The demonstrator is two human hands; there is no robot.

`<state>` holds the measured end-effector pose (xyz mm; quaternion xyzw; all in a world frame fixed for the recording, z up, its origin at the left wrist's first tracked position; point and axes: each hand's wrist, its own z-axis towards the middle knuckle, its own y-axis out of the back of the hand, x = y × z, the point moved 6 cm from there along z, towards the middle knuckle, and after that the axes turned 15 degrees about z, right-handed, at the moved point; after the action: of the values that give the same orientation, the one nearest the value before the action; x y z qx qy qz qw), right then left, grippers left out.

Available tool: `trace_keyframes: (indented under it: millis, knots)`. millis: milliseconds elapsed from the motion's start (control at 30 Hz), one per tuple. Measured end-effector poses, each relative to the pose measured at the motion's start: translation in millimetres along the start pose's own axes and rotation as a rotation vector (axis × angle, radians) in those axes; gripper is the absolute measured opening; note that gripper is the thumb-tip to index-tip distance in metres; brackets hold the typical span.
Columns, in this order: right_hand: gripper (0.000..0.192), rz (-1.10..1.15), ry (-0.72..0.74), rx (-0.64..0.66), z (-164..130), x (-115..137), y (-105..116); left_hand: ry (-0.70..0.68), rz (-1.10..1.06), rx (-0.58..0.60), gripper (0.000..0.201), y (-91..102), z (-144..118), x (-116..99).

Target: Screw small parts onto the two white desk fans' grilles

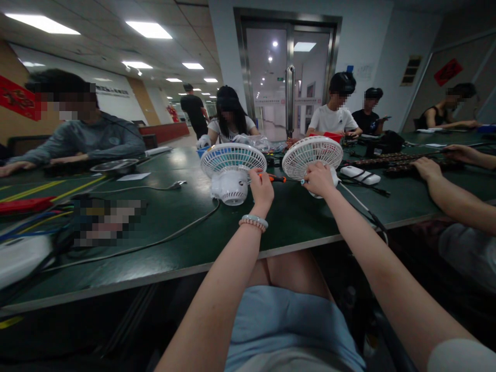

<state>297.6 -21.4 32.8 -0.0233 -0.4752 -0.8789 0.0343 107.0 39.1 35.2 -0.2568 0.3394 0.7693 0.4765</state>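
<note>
Two small white table fans lie on the dark green table (294, 217). The left fan (231, 170) has blue blades behind its white grille and rests with its round base toward me. My left hand (261, 188) is closed on an orange-handled screwdriver (276, 178) right beside that fan. A beaded bracelet circles that wrist. My right hand (320, 180) grips the right fan (312, 156) at its back, tilting the grille away from me. A cord (362, 206) runs from it over the table edge.
Another person's forearms (445, 194) reach in at the right near a white power strip (360, 175). Several people sit around the table. Cables (186, 227) and blurred items lie at the left. Glass doors (290, 77) stand behind.
</note>
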Motion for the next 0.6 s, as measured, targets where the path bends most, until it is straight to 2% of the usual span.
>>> trace_keyframes:
  millis: [200,467,600]
  knots:
    - [0.025,0.009,-0.006,0.000,0.6,-0.8,-0.7,-0.006,0.012,0.047,0.017,-3.7,-0.7,0.2]
    - [0.025,0.014,0.000,-0.001,0.8,-0.8,-0.6,-0.020,0.055,-0.007,0.024,2.9,-0.7,-4.6]
    - [0.026,0.006,-0.001,0.003,0.8,-1.5,-1.3,-0.016,0.017,0.007,0.021,3.9,-2.1,-5.7]
